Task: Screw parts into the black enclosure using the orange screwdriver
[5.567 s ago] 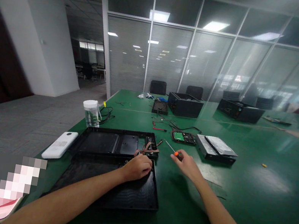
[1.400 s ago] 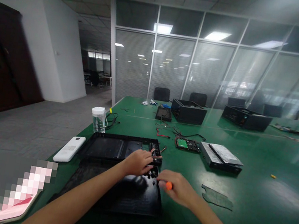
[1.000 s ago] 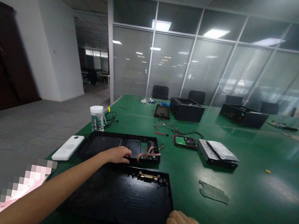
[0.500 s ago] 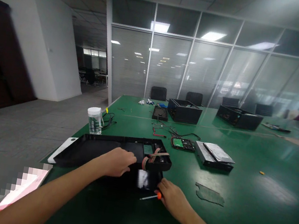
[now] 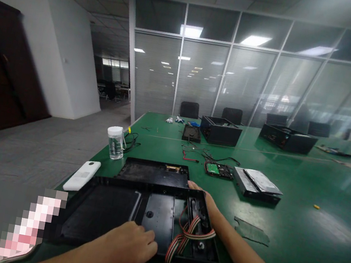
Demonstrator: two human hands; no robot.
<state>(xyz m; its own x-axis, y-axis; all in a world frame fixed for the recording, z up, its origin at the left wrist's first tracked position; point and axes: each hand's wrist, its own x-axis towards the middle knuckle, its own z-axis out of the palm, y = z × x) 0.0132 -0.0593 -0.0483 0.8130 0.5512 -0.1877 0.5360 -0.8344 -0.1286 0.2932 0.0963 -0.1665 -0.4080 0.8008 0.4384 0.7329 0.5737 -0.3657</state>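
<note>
A shallow black casing [image 5: 161,213] lies tilted in front of me, its inner side up. Striped ribbon cables [image 5: 189,236] loop across its right end. My left hand [image 5: 137,249] is closed on the casing's near rim. Behind the casing is a second black shell [image 5: 151,172], with a small brass-coloured connector [image 5: 173,168] at its far edge. My right hand [image 5: 203,193] reaches behind the casing and grips the shell's right edge; most of its fingers are hidden. The screwdriver is out of sight.
A white phone-like slab [image 5: 82,176] and a water bottle [image 5: 115,142] stand left. Cables, a circuit-board drive [image 5: 218,170] and a silver-black drive unit [image 5: 257,185] lie beyond, right. A dark flat piece [image 5: 251,232] lies nearer. Black computer cases [image 5: 220,131] stand at the back.
The ribbon-cabled casing has come nearer with my left hand. The other shell has moved from beneath it to behind it, with my right hand going away from me. The screwdriver has gone from view.
</note>
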